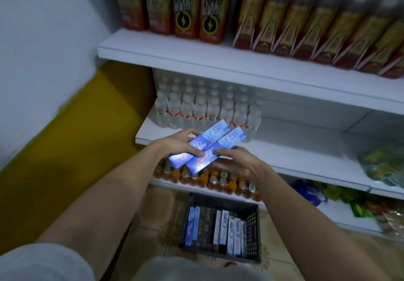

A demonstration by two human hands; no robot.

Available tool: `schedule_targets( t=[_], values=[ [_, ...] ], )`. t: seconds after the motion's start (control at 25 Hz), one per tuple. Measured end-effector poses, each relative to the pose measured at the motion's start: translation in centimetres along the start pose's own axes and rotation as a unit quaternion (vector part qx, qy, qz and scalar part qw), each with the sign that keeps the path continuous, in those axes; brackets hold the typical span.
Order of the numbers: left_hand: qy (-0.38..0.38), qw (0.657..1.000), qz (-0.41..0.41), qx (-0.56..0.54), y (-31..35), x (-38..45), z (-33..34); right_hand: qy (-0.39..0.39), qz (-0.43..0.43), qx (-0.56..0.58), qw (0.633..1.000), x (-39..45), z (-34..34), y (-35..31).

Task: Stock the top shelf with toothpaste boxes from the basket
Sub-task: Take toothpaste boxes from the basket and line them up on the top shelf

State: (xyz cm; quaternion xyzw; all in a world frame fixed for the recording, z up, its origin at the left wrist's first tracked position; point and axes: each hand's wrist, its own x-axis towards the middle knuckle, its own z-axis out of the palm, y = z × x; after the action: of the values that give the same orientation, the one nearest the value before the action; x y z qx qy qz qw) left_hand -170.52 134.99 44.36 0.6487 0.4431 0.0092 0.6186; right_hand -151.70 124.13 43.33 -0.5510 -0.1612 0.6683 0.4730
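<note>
While my left hand (178,144) and right hand (237,160) each grip a toothpaste box (215,147), they seem light, stiff, crushable; I'd hold mid-length.

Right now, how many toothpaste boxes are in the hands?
2: side by side between both hands, the left box gripped by the left hand, the right box by the right hand. More remain in the basket.
</note>
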Motion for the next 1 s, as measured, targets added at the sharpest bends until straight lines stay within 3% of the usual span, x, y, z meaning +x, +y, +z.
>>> schedule_targets(
  t=[0.12, 0.2, 0.28, 0.4, 0.56, 0.64, 0.8, 1.0],
  values=[
    [-0.012, 0.998, 0.009, 0.059, 2.7, -0.8, -2.6, 0.122, -0.087, -0.142, 0.978, -0.7, 0.4, -4.0],
    [-0.025, 0.997, 0.007, 0.079, 4.3, -1.4, -4.2, 0.158, -0.144, -0.240, 0.947, -1.0, 0.1, -6.8],
    [-0.042, 0.994, 0.006, 0.104, 5.7, -1.9, -5.7, 0.121, -0.150, -0.365, 0.911, -1.3, -0.1, -9.2],
    [-0.058, 0.989, -0.006, 0.137, 7.6, -2.7, -7.5, 0.037, -0.108, -0.556, 0.824, -1.6, -0.1, -12.3],
    [-0.087, 0.978, -0.018, 0.190, 9.7, -3.6, -8.7, -0.018, -0.060, -0.680, 0.730, -2.1, 2.2, -13.6],
    [-0.093, 0.972, -0.021, 0.217, 10.2, -3.8, -9.2, -0.032, -0.049, -0.683, 0.728, -2.1, 2.8, -13.4],
    [-0.058, 0.970, -0.004, 0.237, 10.8, -4.8, -11.6, -0.051, -0.055, -0.603, 0.794, -3.1, 1.7, -13.6],
    [0.007, 0.968, 0.020, 0.251, 13.0, -6.4, -14.5, -0.032, -0.067, -0.596, 0.799, -4.9, 1.0, -15.9]
  ],
)
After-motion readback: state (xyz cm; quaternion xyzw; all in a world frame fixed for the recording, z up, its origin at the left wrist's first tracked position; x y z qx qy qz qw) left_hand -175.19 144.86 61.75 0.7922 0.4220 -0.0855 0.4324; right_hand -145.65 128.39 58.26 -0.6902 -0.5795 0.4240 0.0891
